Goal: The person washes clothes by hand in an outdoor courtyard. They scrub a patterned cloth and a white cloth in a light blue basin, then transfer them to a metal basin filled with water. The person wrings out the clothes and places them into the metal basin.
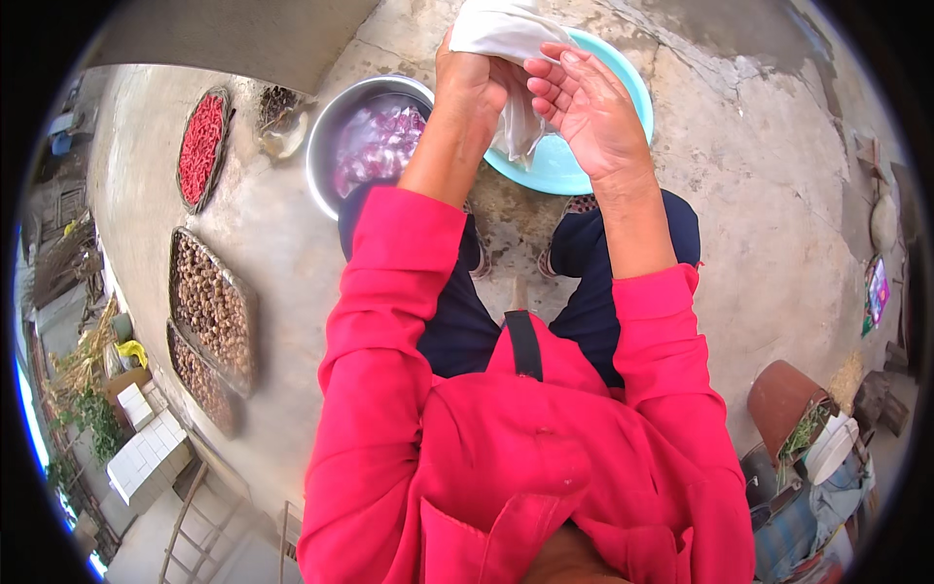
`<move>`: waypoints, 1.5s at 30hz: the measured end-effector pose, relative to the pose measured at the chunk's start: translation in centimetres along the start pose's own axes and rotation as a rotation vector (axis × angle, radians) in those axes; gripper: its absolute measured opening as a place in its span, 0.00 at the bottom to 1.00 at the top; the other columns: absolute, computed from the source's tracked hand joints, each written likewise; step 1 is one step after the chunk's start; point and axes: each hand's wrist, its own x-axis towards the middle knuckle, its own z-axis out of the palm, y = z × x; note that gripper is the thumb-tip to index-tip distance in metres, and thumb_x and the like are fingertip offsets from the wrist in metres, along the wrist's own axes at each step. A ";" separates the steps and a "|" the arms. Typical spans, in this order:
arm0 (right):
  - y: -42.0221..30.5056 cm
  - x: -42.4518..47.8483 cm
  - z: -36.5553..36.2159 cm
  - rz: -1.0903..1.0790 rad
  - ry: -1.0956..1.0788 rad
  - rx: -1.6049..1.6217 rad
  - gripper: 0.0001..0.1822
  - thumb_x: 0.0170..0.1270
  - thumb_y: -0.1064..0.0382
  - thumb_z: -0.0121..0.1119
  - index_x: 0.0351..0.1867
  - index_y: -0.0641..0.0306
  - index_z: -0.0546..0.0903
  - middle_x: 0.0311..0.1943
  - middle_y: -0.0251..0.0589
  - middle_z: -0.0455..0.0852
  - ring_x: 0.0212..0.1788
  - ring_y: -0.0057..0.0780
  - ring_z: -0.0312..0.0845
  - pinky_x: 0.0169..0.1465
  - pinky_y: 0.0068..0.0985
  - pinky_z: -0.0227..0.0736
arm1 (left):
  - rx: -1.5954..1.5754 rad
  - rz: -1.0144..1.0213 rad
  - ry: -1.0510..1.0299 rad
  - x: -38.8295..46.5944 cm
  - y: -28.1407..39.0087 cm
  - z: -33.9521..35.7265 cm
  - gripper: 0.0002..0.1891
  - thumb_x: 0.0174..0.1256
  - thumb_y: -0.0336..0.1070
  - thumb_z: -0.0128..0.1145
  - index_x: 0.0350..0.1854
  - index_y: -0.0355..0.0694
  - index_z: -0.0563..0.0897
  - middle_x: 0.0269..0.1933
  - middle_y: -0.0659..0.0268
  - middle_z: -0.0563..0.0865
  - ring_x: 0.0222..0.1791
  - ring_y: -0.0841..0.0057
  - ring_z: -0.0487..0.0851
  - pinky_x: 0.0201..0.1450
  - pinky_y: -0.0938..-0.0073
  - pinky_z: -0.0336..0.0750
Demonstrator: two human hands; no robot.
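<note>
A wet-looking white cloth (503,29) drapes over my left hand (474,80), which grips it; part of the cloth hangs down below my fingers. Close to its right edge, my right hand (591,109) is turned palm up with loosely curled fingers. Nothing shows in that palm, and whether the fingertips touch the fabric is hard to tell. Beneath both hands stands a light-blue plastic basin (638,80). To its left, a metal basin (321,139) holds water and soaking pink-and-white fabric (379,139).
On the concrete floor (759,219) at the left lie a basket of red peppers (201,150) and two trays of round brown nuts, one nearer the top (215,303). A tipped reddish-brown bucket (784,401) and a white container (832,447) are at the lower right. A ladder (193,525) is at lower left.
</note>
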 end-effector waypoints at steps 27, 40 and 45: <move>1.8 2.2 2.6 0.094 -0.082 0.188 0.13 0.60 0.61 0.50 0.44 0.63 0.73 0.35 0.39 0.80 0.34 0.22 0.74 0.37 0.19 0.70 | 0.433 0.885 0.395 -8.8 19.7 -4.2 0.10 0.60 0.32 0.48 0.39 0.32 0.76 0.37 0.58 0.82 0.35 0.68 0.81 0.37 0.68 0.79; 0.8 1.5 2.7 0.027 -0.053 0.158 0.13 0.59 0.62 0.51 0.42 0.66 0.73 0.35 0.39 0.79 0.33 0.22 0.74 0.37 0.18 0.70 | 1.982 -0.088 0.665 -12.2 5.5 -33.6 0.26 0.44 0.35 0.51 0.51 0.34 0.70 0.45 0.45 0.77 0.49 0.54 0.74 0.52 0.64 0.67; 2.4 1.6 3.6 0.053 -0.081 0.096 0.10 0.60 0.65 0.50 0.40 0.67 0.74 0.31 0.42 0.80 0.32 0.22 0.74 0.38 0.19 0.72 | 1.891 0.054 0.609 -14.1 3.8 -37.8 0.23 0.47 0.31 0.52 0.50 0.33 0.70 0.45 0.47 0.77 0.46 0.56 0.76 0.47 0.63 0.72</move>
